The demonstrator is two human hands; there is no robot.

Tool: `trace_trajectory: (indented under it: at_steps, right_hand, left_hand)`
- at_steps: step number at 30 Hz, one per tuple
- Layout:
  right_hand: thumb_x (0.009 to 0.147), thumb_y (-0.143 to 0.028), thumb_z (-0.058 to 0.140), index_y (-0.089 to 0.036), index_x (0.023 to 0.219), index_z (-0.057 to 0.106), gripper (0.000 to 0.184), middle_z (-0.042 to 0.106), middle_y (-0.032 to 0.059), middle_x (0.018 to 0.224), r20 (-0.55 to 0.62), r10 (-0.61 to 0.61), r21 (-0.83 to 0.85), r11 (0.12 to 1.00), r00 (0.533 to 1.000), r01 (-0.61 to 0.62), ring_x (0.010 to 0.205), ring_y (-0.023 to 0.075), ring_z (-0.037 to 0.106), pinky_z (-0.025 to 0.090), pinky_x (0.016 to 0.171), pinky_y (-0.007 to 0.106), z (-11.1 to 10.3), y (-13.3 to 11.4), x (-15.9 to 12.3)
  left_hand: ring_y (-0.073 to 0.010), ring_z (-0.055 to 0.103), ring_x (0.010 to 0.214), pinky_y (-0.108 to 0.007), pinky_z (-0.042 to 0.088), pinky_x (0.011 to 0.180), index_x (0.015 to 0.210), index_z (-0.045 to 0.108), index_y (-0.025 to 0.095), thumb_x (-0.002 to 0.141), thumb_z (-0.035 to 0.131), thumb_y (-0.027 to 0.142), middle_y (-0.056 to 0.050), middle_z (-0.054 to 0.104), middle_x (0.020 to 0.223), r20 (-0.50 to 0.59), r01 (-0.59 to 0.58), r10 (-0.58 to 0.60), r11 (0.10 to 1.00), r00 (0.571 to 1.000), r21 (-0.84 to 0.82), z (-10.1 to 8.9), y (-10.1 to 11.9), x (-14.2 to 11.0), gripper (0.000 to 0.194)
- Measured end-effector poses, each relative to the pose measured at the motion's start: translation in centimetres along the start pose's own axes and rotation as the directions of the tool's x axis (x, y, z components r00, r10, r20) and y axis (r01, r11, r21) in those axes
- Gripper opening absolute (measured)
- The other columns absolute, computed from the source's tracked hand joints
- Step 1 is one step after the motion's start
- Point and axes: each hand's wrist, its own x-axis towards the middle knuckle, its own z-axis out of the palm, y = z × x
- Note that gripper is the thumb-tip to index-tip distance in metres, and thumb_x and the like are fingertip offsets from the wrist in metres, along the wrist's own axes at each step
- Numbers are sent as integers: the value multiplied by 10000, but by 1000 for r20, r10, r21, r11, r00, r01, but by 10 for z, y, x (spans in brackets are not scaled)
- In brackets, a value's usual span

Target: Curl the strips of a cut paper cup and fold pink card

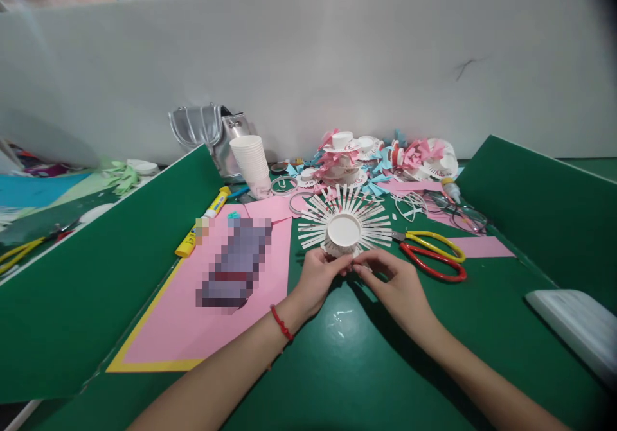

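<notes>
A white paper cup, its wall cut into many narrow strips that fan out around the round base, is held up above the green table. My left hand grips its near edge, thumb and fingers closed on the strips. From the other side my right hand pinches the same near edge, its fingertips meeting those of the left. Some near strips look bent or curled, but my fingers partly hide them. Just right of the cup lie scissors with one yellow and one red handle loop.
Pink paper lies left, bearing a pixelated object and near a yellow glue stick. Behind stand stacked paper cups, a silver bag and finished cup flowers. Green dividers flank the table; a white block sits right.
</notes>
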Motion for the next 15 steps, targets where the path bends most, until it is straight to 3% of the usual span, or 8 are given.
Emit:
trace_trajectory:
  at_steps: [3,9,15]
  right_hand:
    - [700,-223,567,-162,733,597,75,652,51,730,-4,0,-50,999,1000,-1,683,177,583,463,664,306,0,-1,0]
    - [631,-154,609,-166,780,591,150,650,38,743,21,-63,-176,982,998,65,672,173,569,454,647,303,-1,-2,-1]
    - [675,-135,560,-179,765,592,104,657,28,737,15,-130,-214,968,991,130,656,157,573,458,635,278,0,-2,-2]
  left_hand:
    - [-64,446,492,-200,326,495,618,623,90,605,665,181,-1,570,548,29,9,-8,1000,1000,-13,-1,-1,1,101]
    - [-78,473,519,-202,341,501,641,632,74,628,650,210,-30,593,582,-13,18,-18,1000,1000,16,0,-1,0,138]
    - [-84,473,524,-209,356,520,643,620,78,626,644,208,-23,582,578,-20,3,-2,999,1000,35,0,-2,0,133]
